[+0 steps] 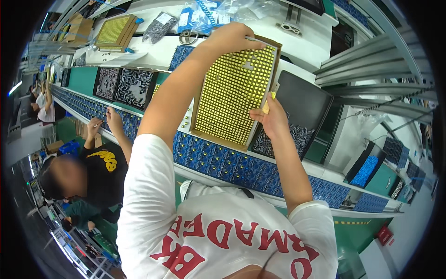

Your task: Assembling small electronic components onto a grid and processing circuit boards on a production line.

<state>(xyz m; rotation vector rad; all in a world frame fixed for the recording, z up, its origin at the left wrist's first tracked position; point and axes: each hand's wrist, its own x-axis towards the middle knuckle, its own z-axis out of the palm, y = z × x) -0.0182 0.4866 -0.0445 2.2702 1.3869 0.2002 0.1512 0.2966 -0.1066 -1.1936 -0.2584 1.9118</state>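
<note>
A shallow cardboard tray [232, 93], packed with rows of small square yellow-topped parts, lies tilted in front of me across the bench. My left hand [232, 38] grips its far edge, with the fingers bent over the rim. Beside the tray's right edge is my right hand [274, 118], its thumb and fingers closed around a small, soft-looking yellow piece [266, 107]. A few grey gaps show among the parts near the tray's far end. Under the near edge runs a row of blue circuit boards [223, 158], several bearing yellow-topped parts.
Right of the tray stands a black bin [302, 100] with dark small parts. Further left are black bins [134, 86] of grey parts and stacked yellow-filled trays [114, 32]. A co-worker [102, 162] handles boards at left. A blue-filled bin [365, 169] sits far right.
</note>
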